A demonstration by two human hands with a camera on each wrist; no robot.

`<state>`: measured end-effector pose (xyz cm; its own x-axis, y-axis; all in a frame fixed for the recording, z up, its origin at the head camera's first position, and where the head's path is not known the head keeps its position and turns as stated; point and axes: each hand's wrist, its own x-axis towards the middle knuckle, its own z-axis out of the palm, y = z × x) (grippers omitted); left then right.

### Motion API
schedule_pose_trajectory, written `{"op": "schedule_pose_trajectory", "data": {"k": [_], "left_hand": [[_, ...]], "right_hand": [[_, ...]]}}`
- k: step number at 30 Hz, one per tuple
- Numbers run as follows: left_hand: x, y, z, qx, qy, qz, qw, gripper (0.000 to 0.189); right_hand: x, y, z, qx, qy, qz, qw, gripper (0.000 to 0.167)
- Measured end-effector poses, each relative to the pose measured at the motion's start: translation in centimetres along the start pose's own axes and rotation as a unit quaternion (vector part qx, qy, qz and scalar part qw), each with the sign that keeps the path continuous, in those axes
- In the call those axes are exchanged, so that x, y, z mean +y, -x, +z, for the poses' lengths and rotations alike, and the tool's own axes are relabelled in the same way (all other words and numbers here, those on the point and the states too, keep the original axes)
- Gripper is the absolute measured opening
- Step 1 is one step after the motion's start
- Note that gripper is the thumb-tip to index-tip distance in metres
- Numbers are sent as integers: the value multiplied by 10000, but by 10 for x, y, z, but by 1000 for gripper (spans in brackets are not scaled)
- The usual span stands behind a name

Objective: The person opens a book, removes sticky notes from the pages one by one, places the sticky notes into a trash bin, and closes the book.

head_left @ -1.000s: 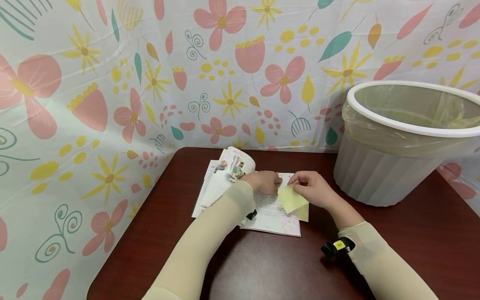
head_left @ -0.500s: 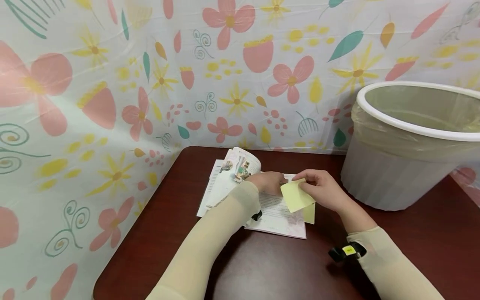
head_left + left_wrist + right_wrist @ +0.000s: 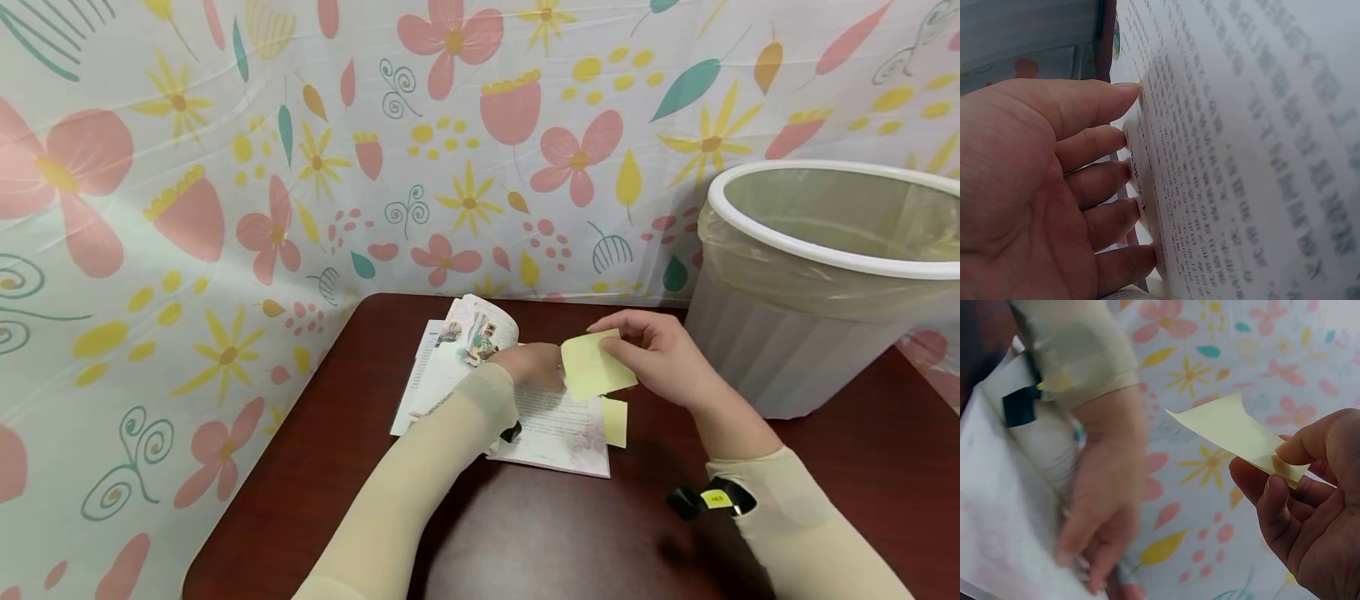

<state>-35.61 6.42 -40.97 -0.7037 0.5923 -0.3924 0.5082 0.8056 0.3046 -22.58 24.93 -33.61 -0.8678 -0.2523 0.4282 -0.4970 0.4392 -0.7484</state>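
Glossy dark red-brown table comes first, stretching between two cream sleeves; a black strap with a yellow label pokes from the right cuff. Beyond, a paperback book lies spread on the wood, its lower right corner pointing towards the person.

Past that corner, a yellow slip sticks out flat from the book's right edge. Over the printed page, the left hand reaches across with fingers loosely extended, slightly parted, tips resting against the paper. Just to its right, the right hand pinches a thin, squarish yellow note between thumb and fingers, raised above the book and slightly bowed. Behind the left wrist, an illustrated page curls up in a soft roll.

Further right, a ribbed grey bin with a white rim and a crinkled see-through liner stands near the right hand. Rearmost, creased white cloth printed with flowers hangs behind the table's back edge.
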Motion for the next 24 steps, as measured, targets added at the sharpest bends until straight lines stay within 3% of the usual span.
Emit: {"op": "schedule_pose_trajectory", "data": {"k": [7,13,24], "left_hand": [[-3,3,-1,-99,-482,372,9981,59],[-6,4,2,40,-514,482,9975,61],[-7,4,5,90,-366,363,9986,61]], "right_hand": [[-40,-19,-32,204,199,-417,9987,18],[-75,-39,-68,243,340,-958,9945,21],[-122,-76,-129,567,170,-978,9934,17]]}}
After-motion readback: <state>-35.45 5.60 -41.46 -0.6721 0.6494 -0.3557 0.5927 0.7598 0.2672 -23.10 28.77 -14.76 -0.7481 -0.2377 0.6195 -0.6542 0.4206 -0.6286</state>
